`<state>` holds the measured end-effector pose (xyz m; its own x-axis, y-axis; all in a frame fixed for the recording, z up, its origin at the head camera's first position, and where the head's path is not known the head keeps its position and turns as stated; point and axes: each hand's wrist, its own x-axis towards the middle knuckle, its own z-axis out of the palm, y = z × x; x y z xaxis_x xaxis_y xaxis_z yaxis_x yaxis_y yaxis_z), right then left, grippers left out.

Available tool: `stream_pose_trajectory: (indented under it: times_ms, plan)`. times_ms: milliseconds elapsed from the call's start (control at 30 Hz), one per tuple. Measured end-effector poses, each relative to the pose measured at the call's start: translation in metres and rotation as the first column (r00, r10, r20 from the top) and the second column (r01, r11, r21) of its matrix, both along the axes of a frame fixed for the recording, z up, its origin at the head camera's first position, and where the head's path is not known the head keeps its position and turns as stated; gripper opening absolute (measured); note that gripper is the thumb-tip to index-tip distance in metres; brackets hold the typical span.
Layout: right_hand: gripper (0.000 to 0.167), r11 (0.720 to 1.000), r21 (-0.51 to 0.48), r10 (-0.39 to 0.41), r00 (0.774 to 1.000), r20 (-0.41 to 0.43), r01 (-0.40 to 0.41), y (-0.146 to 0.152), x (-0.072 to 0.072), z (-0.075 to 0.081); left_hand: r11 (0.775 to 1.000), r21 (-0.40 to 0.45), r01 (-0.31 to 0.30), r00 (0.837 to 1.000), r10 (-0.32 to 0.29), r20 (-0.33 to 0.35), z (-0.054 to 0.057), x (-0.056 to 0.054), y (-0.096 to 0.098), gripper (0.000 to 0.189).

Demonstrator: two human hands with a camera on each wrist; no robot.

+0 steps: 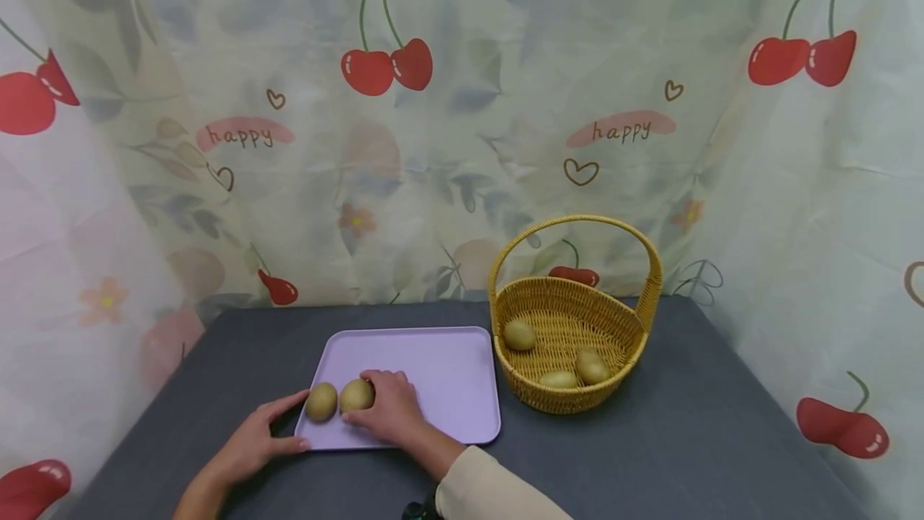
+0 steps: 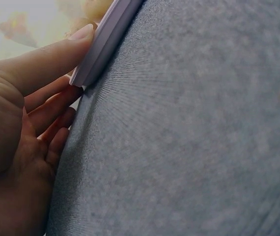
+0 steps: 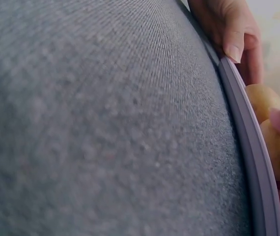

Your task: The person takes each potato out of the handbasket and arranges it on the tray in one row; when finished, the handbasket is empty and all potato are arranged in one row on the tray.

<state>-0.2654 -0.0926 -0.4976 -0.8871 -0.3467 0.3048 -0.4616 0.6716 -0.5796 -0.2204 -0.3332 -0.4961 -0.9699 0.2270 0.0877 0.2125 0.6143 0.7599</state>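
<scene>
A lilac tray (image 1: 443, 379) lies on the table with two round, tan potatoes near its left end. My right hand (image 1: 397, 408) holds the inner potato (image 1: 356, 396) between thumb and fingers, low over the tray; whether it touches the tray surface I cannot tell. Beside it is the outer potato (image 1: 321, 402). My left hand (image 1: 249, 444) is at the tray's near left corner, its fingers fairly straight. In the left wrist view the thumb (image 2: 56, 61) touches the tray rim (image 2: 103, 44), and the other fingers lie loosely beside the corner.
Right of the tray stands a wicker basket (image 1: 563, 401) with a tall arched handle (image 1: 577, 219). Inside are three potatoes (image 1: 520, 335). A dark grey cloth (image 1: 613, 464) covers the table, and a cherry-print curtain (image 1: 462, 143) hangs behind and at both sides.
</scene>
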Motion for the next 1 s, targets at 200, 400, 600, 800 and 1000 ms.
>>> stream_pose_trajectory:
  times_ms: [200,400,600,800,1000]
  plan:
    - [0.057,1.000,-0.019,0.008,1.000,0.026,-0.008,-0.001,0.000,-0.001,0.999,-0.035,-0.002,1.000,0.001,-0.013,0.000,0.000,-0.001,0.072]
    - [0.058,1.000,-0.014,0.022,0.999,0.042,-0.021,-0.001,0.000,0.000,0.999,-0.049,0.004,1.000,-0.005,-0.013,0.000,0.000,-0.002,0.073]
    - [0.065,0.997,-0.040,0.063,0.995,0.075,-0.060,0.007,0.002,0.004,0.999,-0.044,0.006,1.000,-0.008,-0.028,-0.002,0.000,-0.002,0.073]
    - [0.064,0.976,-0.134,0.181,0.982,0.058,-0.172,0.041,0.002,0.022,1.000,-0.025,0.002,1.000,-0.003,-0.030,-0.004,0.000,-0.002,0.075]
    - [0.055,0.944,-0.168,0.294,0.955,0.043,-0.283,0.088,0.009,0.059,1.000,-0.025,-0.010,0.999,0.009,-0.051,-0.003,0.001,-0.003,0.074]
